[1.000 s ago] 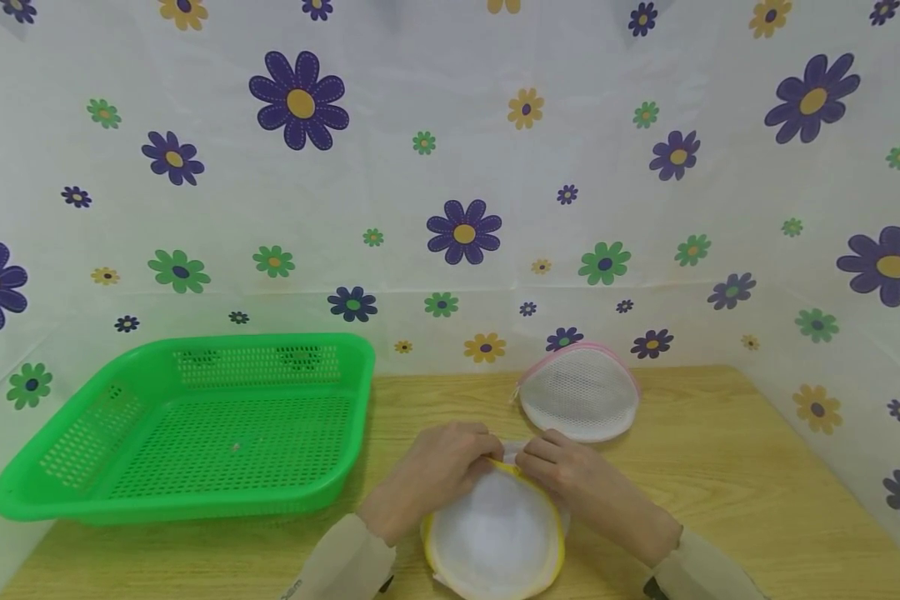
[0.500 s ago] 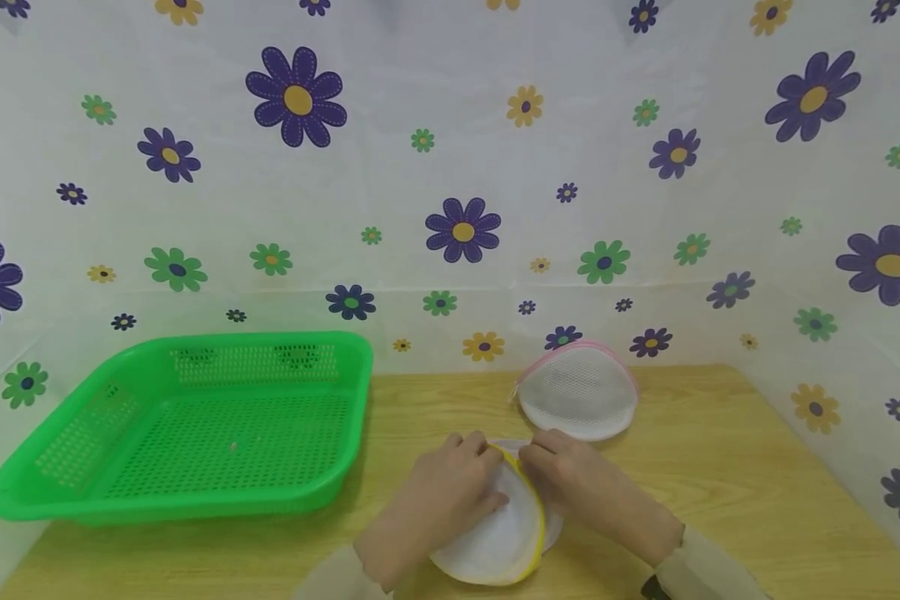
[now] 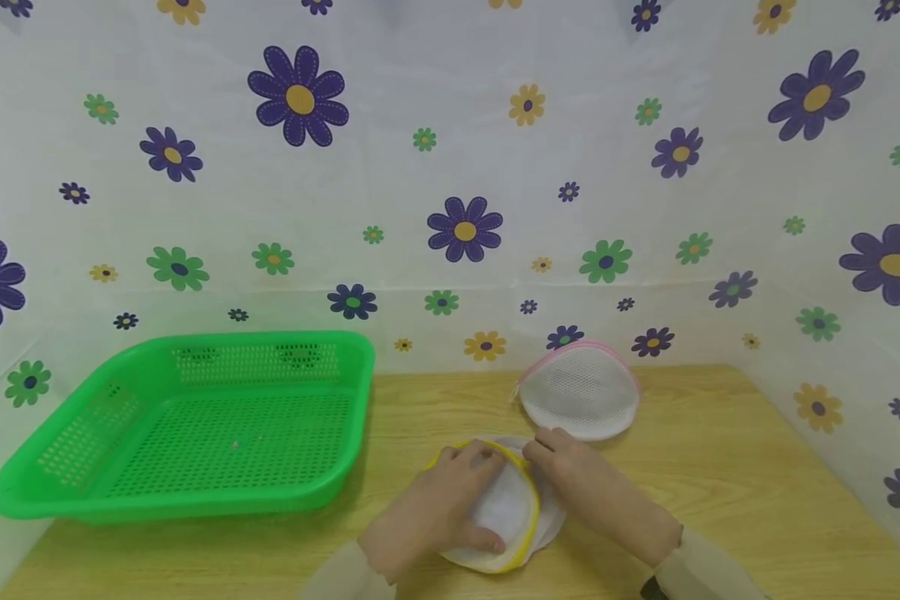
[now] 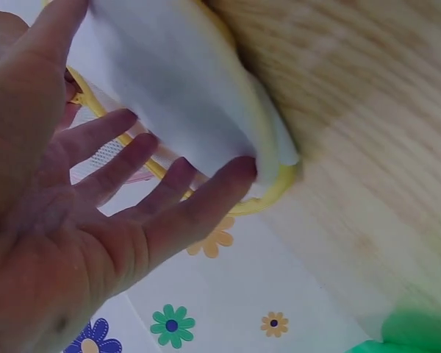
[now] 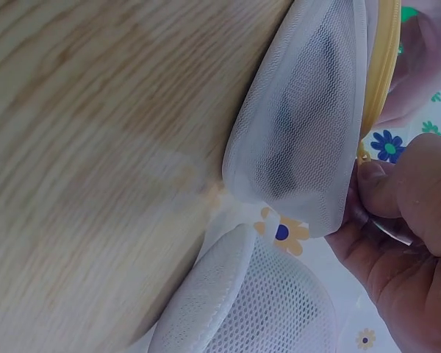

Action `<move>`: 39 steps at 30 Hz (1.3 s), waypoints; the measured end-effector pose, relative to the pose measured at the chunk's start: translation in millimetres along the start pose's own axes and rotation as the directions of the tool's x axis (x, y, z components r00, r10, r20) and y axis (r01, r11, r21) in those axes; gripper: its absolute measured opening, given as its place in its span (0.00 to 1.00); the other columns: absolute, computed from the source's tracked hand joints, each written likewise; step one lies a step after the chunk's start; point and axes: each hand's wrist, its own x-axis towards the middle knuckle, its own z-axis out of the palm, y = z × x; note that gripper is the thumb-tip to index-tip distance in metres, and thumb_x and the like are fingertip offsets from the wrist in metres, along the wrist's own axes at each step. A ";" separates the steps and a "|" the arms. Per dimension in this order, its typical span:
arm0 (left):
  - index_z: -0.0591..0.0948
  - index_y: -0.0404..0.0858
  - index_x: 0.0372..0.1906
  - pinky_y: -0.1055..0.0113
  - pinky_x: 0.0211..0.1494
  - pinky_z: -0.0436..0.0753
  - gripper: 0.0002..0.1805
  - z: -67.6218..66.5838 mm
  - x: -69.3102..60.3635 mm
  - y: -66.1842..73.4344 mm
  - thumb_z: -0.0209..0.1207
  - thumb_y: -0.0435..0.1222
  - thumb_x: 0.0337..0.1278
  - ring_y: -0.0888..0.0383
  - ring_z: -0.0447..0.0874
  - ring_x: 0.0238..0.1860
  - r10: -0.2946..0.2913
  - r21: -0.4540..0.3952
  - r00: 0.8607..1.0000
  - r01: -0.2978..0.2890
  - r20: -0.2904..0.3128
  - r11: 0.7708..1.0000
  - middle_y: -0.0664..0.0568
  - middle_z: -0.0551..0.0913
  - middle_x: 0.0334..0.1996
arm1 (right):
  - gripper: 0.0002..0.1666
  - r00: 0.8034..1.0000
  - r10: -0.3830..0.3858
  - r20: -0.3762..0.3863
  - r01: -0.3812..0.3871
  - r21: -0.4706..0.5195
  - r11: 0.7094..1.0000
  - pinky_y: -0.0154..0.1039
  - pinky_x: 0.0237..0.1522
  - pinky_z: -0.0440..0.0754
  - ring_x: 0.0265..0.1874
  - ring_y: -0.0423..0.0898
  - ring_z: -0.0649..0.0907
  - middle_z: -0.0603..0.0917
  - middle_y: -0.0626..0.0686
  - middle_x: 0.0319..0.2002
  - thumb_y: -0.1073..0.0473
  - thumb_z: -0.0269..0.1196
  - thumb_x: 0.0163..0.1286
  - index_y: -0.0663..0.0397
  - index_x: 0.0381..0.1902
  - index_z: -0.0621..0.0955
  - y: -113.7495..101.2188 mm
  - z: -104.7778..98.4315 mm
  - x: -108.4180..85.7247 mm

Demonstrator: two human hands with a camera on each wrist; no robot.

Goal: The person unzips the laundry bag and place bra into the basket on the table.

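Note:
A white mesh laundry bag (image 3: 512,500) with a yellow zipper edge lies on the table between my hands. My left hand (image 3: 438,508) spreads across its left half, thumb apart from the fingers. In the left wrist view those fingers (image 4: 162,184) touch the bag's pale face (image 4: 154,59) near the yellow rim. My right hand (image 3: 581,479) pinches the bag's far right edge. The right wrist view has its thumb and fingers (image 5: 404,198) at the zipper's end, beside the mesh side (image 5: 301,125) of the bag.
Behind my right hand stands another white mesh bag (image 3: 581,392) with a pink zipper edge. A green perforated basket (image 3: 360,417) sits on the left of the wooden table (image 3: 720,467). A flower-patterned white sheet (image 3: 390,183) encloses the back and sides.
My left hand has left the zipper at the far edge and spread over the bag's left part. The bag's yellow edge has turned rightward. My right hand keeps its pinch nearly in place.

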 end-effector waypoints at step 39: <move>0.74 0.44 0.70 0.51 0.62 0.82 0.46 1.9 -4.0 -4.1 0.74 0.60 0.45 0.44 0.78 0.61 -0.003 -0.016 1.000 0.003 0.030 1.000 0.50 0.75 0.66 | 0.25 0.999 -0.043 0.003 0.041 0.183 0.982 0.30 0.44 0.84 0.39 0.37 0.80 0.79 0.44 0.37 0.81 0.72 0.48 0.51 0.41 0.84 8.9 -4.1 -14.5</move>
